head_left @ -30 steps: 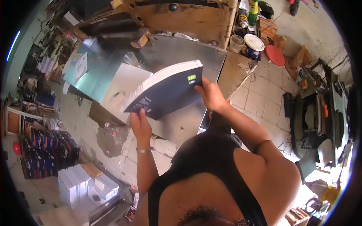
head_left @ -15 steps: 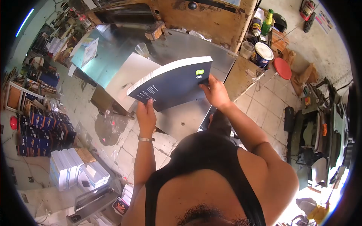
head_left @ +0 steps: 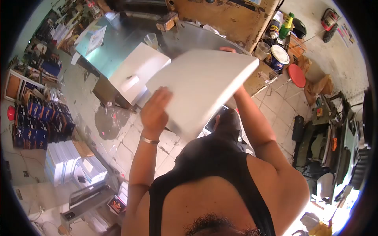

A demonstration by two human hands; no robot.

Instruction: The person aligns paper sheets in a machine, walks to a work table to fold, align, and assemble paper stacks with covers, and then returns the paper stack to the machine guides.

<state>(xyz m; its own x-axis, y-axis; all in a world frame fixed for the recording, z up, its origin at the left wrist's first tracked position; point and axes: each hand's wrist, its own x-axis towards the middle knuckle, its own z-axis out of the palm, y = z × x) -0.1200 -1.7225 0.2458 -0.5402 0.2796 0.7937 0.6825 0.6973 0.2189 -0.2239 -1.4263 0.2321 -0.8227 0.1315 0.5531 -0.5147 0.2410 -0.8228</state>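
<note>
A thick, soft-looking book (head_left: 208, 82) is tilted in front of me with a plain white face upward and its white page edges toward the right. My right hand (head_left: 239, 91) grips it from the right side, mostly hidden underneath; a few fingertips show past the far edge. At the book's left edge, my left hand (head_left: 154, 113) has its fingers over the white face, blurred by motion, so I cannot make out its grip. Just left of the book, a white stack of paper (head_left: 138, 67) lies on the metal table (head_left: 114, 51), with a small pale piece on it.
A clear cup (head_left: 150, 40) stands behind the stack. To the right are a paint tub (head_left: 280, 55), a green bottle (head_left: 286, 26) and a red stool (head_left: 296, 75). Blue boxes (head_left: 37, 129) and bundled books (head_left: 63, 163) sit at lower left.
The book has turned over from its dark blue cover to a white face and shifted right. My left hand has moved onto this face; my right hand has gone beneath the right side.
</note>
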